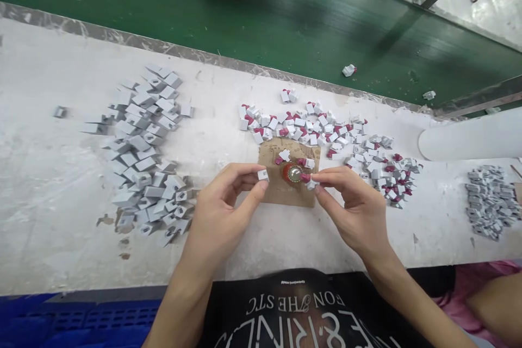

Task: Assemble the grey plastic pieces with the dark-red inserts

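Note:
My left hand (234, 196) pinches a small grey plastic block (263, 175) between thumb and fingertips, near the left edge of a brown cardboard piece (285, 196). In my right hand (346, 201) is a grey part with a dark red end (310, 180), its red end pointing left at a round container (293, 173). The container has an orange-red side and a shiny metallic middle; whether the red end touches it I cannot tell. Two more grey-and-red parts (284, 156) lie just behind the container.
A heap of grey blocks (142, 147) covers the table's left side. Many grey-and-red parts (302, 125) spread behind the cardboard and to the right. Small grey pieces (491, 201) are piled far right. A green belt (244, 22) runs behind, with stray parts (349, 70) on it.

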A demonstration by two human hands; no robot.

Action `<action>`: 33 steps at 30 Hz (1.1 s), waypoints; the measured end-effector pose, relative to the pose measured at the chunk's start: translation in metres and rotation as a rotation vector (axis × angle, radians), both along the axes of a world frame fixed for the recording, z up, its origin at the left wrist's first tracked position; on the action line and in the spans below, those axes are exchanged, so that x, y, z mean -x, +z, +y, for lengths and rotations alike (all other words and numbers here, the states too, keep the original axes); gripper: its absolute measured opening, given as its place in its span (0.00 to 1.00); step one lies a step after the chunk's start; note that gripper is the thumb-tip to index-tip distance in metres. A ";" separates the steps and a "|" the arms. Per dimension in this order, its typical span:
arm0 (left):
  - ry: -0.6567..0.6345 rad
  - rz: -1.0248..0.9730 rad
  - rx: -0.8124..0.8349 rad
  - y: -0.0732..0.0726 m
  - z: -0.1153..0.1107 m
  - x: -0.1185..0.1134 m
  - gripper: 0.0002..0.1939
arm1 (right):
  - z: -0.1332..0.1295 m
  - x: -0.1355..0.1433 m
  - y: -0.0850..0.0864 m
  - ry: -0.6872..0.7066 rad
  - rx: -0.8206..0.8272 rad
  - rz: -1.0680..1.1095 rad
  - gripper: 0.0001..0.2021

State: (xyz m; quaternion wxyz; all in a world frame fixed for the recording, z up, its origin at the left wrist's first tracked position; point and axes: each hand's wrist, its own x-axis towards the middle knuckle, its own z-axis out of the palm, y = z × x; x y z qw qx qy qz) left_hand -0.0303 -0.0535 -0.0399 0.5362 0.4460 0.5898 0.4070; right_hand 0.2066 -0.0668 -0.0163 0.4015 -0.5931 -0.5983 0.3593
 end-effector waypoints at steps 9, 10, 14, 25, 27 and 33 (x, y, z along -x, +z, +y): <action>-0.175 -0.256 -0.049 0.027 0.019 -0.028 0.07 | 0.012 -0.005 0.013 -0.033 0.250 0.429 0.07; -0.187 -0.274 -0.053 0.028 0.020 -0.031 0.07 | 0.013 -0.006 0.014 -0.023 0.262 0.444 0.07; -0.217 -0.310 -0.043 0.028 0.022 -0.035 0.08 | 0.015 -0.009 0.013 -0.018 0.273 0.423 0.08; -0.247 -0.332 -0.029 0.023 0.020 -0.030 0.08 | 0.012 -0.001 0.011 -0.043 0.234 0.407 0.05; -0.258 -0.316 -0.026 0.022 0.020 -0.029 0.09 | 0.012 0.000 0.012 -0.041 0.215 0.379 0.04; -0.341 -0.230 -0.067 0.020 0.021 -0.025 0.07 | 0.015 -0.004 0.016 0.056 0.179 0.277 0.04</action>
